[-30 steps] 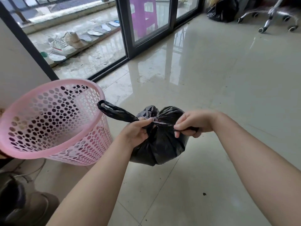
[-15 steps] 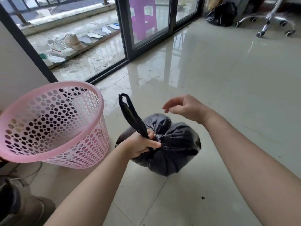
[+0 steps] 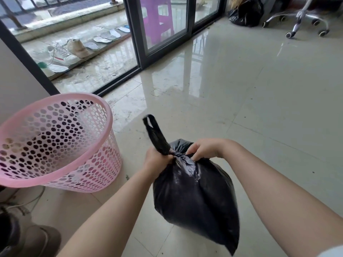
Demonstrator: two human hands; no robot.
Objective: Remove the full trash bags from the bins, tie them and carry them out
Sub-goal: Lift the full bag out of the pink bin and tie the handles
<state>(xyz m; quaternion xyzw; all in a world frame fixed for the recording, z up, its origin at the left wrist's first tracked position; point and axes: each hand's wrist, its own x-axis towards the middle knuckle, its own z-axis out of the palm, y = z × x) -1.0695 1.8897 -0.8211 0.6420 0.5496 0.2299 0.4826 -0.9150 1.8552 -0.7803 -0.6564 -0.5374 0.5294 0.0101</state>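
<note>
A full black trash bag [image 3: 194, 193] hangs in front of me above the tiled floor, gathered at its neck. My left hand [image 3: 156, 161] grips the neck, and one looped handle strip [image 3: 155, 135] sticks up from that fist. My right hand [image 3: 207, 149] pinches the bag's neck from the right side, close against the left hand. The pink perforated bin [image 3: 55, 143] stands tilted at the left, with no bag in it.
Another black trash bag [image 3: 247, 13] lies at the far wall beside an office chair base [image 3: 304, 21]. Sliding glass doors [image 3: 161, 34] lead to a balcony with shoes [image 3: 65, 54]. Cables and dark objects lie at the lower left [image 3: 22, 229].
My right hand, free half a second ago, has come back and taken hold of the bag's neck. The bag now hangs lower and nearer to me, and the handle strip points up.
</note>
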